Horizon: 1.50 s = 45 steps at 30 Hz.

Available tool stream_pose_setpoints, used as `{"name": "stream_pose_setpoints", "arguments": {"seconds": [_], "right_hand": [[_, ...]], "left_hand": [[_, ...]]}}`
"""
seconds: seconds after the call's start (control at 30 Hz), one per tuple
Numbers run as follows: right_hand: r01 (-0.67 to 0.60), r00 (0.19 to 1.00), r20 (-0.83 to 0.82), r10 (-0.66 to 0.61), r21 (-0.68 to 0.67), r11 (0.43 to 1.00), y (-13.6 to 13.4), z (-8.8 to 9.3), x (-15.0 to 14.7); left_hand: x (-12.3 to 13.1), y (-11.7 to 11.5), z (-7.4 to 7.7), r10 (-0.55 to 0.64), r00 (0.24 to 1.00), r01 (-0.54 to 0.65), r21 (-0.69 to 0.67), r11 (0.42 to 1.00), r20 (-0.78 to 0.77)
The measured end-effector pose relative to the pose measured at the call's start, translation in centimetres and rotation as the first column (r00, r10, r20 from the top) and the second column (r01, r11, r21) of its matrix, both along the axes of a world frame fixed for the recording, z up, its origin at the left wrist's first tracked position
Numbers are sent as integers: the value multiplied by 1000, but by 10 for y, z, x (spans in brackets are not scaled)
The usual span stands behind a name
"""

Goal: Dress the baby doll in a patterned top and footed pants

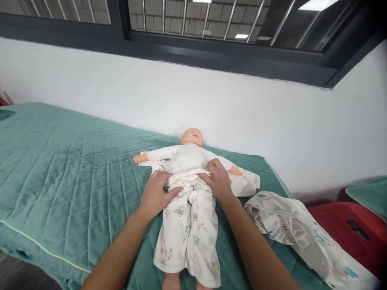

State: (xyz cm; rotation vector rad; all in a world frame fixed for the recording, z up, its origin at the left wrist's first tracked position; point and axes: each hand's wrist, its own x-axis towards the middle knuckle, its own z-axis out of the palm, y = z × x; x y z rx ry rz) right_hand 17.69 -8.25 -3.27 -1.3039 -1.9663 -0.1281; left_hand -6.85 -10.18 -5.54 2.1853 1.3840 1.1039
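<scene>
A baby doll (191, 139) lies on its back on a green quilted bed (69, 161), head toward the white wall. It wears a white top (186, 158) and printed white trousers (190, 231). My left hand (156, 193) rests at the doll's hip, fingers curled on the trousers' waistband. On the other side of the waist my right hand (217, 179) grips the same waistband. Bare doll feet stick out at the bottom edge.
A second printed garment (290, 225) lies crumpled to the right of the doll. A red seat or case (341, 225) stands past the bed's right edge. A dark-framed barred window (211, 24) runs along the top of the wall.
</scene>
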Motion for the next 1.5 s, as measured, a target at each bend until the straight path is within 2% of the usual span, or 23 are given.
{"name": "stream_pose_setpoints", "arguments": {"seconds": [0.13, 0.2, 0.27, 0.33, 0.43, 0.57, 0.73, 0.83, 0.9, 0.97, 1.1, 1.23, 1.4, 1.5], "right_hand": [[63, 994, 83, -70, 88, 994, -38, -5, -1], [66, 995, 66, -74, 127, 990, -59, -9, -1], [58, 998, -1, -58, 106, 993, -75, -13, -2], [40, 996, -83, -38, 12, 999, -85, -15, -4], [20, 979, -198, -50, -149, 989, -85, -16, -7], [0, 945, -315, -84, -259, 966, -73, -15, -8], [-36, 910, -406, -81, -273, 961, -67, -16, -6], [-5, 909, -404, -104, -261, 965, -68, -16, -6], [12, 912, -393, -120, -267, 964, -68, -16, -7], [18, 912, -390, -129, -275, 961, -67, -17, -6], [3, 908, -408, -97, -226, 974, -63, -19, -5], [-30, 923, -382, -43, -184, 982, -62, -21, -6], [-17, 904, -414, -104, -278, 960, -69, -17, -11], [-12, 914, -385, -126, -336, 942, -90, -15, -20]], "left_hand": [[1, 1, -1, 18, 996, -9, 103, 995, -88], [0, 0, -3, 19, 988, 7, 168, 986, -151], [-1, -1, -4, 32, 978, 15, 223, 975, -205], [-2, -2, -5, 51, 968, 15, 257, 966, -245], [-1, -4, -5, 77, 959, 1, 274, 962, -273], [5, -1, 0, 90, 957, -8, 285, 959, -277], [19, 18, 9, 84, 952, 20, 333, 943, -295], [22, 28, 7, 61, 965, 34, 356, 934, -253], [19, 28, 2, 1, 987, 55, 340, 939, -162], [14, 18, -3, -61, 997, 70, 300, 952, -41], [2, -23, -12, -119, 988, 99, 177, 979, 103], [-6, -57, -14, -94, 980, 88, 42, 995, 175], [-4, -56, -15, -116, 975, 126, -43, 991, 187], [-1, -50, -18, -96, 979, 110, -69, 992, 180]]}}
